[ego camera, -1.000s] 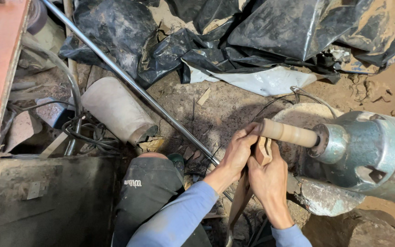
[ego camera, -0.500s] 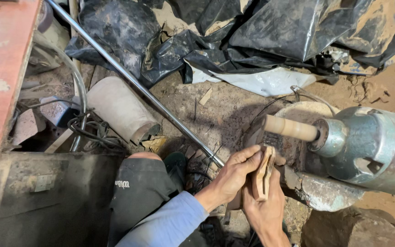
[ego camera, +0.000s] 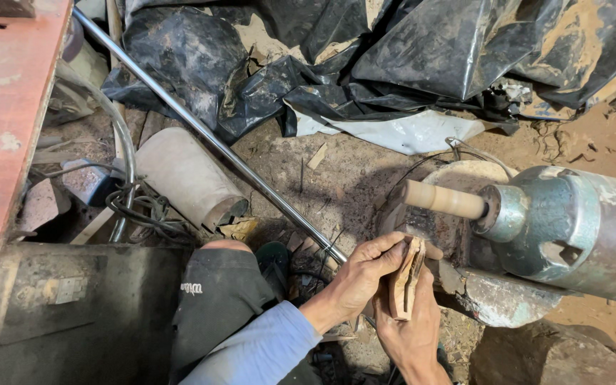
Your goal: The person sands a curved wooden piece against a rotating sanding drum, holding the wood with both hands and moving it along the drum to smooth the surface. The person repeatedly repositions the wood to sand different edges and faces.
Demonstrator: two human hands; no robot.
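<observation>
My left hand (ego camera: 360, 274) and my right hand (ego camera: 411, 324) together grip a folded strip of brown sandpaper (ego camera: 405, 276) just below a pale wooden rod (ego camera: 443, 200). The rod sticks out leftward from the metal chuck (ego camera: 502, 212) of a grey lathe motor housing (ego camera: 586, 232). Neither hand touches the rod; the sandpaper sits a short way under it. My left arm wears a light blue sleeve (ego camera: 251, 354). My knee in dark trousers (ego camera: 215, 296) is at lower centre.
A long steel bar (ego camera: 208, 137) runs diagonally from upper left to the hands. A grey cylinder (ego camera: 185, 178) lies on the dirt floor. Black plastic sheeting (ego camera: 365, 57) covers the back. A rusty red surface (ego camera: 5, 121) is at left, cables (ego camera: 140, 207) beneath it.
Both hands have come down and away from the wooden rod, which they gripped with the sandpaper a second ago. The rod is now bare.
</observation>
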